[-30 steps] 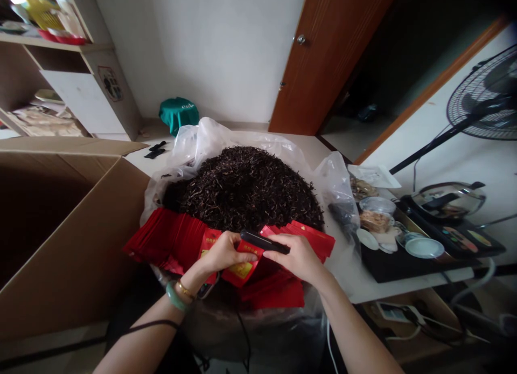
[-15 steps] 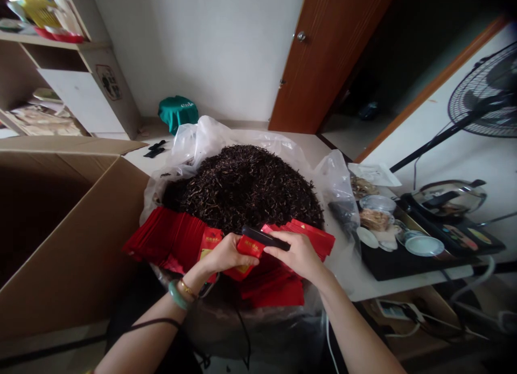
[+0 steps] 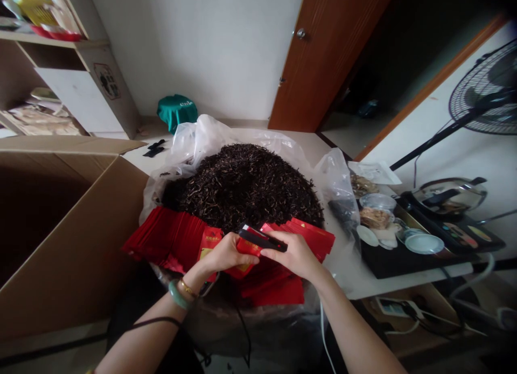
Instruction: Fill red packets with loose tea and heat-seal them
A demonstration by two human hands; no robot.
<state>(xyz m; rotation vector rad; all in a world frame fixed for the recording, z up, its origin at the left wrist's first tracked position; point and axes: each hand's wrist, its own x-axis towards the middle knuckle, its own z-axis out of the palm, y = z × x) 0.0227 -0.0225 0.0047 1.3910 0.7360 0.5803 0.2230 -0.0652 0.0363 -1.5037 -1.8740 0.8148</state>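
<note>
My left hand (image 3: 226, 254) is closed on a red tea packet (image 3: 247, 248) with gold print. In my right hand (image 3: 297, 255) is a black handheld bag sealer (image 3: 262, 237), gripped between thumb and fingers. Its jaws lie across the packet's top edge, and a tiny red light shows on its side. Packed red packets (image 3: 169, 236) lie in a row left of my hands, more red packets (image 3: 305, 234) fan out on the right, and a red stack (image 3: 274, 288) sits below. Behind them rises a heap of dark loose tea leaves (image 3: 242, 185) in a clear plastic bag (image 3: 205, 131).
An open cardboard box (image 3: 72, 244) stands close on the left. To the right, a black tray (image 3: 388, 266) bears cups and a glass kettle (image 3: 448, 196). A black fan (image 3: 484, 88) stands behind it. Cords hang near my forearms.
The bag sealer has tilted and shifted slightly left, and its jaws now look parted with a white strip showing. My left hand still holds the packet in place.
</note>
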